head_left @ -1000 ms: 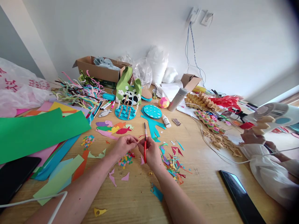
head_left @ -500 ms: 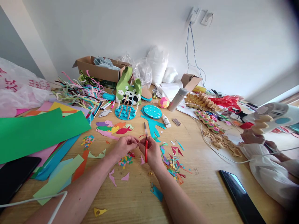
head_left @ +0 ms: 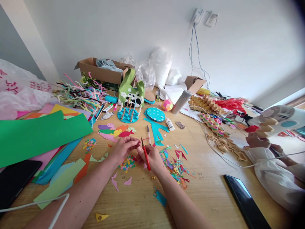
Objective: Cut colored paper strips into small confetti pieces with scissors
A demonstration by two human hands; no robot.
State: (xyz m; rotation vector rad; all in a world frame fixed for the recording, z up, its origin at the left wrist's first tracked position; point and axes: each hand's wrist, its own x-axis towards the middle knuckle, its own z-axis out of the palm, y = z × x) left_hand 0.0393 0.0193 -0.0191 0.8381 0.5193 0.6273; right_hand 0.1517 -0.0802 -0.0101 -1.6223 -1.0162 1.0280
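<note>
Although reddish characters run across the white plastic bag (head_left: 28, 92) at far left, its creases keep them from being read; the print on the small white bottle (head_left: 170, 124) is too small to make out, as are faint marks on the tabletop. The table (head_left: 133, 203) is pale wood with visible grain, set against a white wall (head_left: 119, 25) bearing sockets (head_left: 198, 15) with hanging cables. Along its back stand a cardboard box (head_left: 102, 71) and a green bag (head_left: 130, 92) with a panda on it. A co-worker's hand (head_left: 257, 140) shows at right, near a white fan (head_left: 283, 116).

At the centre, the right hand (head_left: 153, 157) grasps the red-handled scissors (head_left: 147, 161), their tip near the left hand (head_left: 126, 149), whose thumb and fingers curl together; whether they pinch anything cannot be told. Coloured paper dots (head_left: 128, 163) lie just below. Compared with half a second ago, the scissors lean further left, and the pen (head_left: 149, 133) beyond them now shows apart from the blades
</note>
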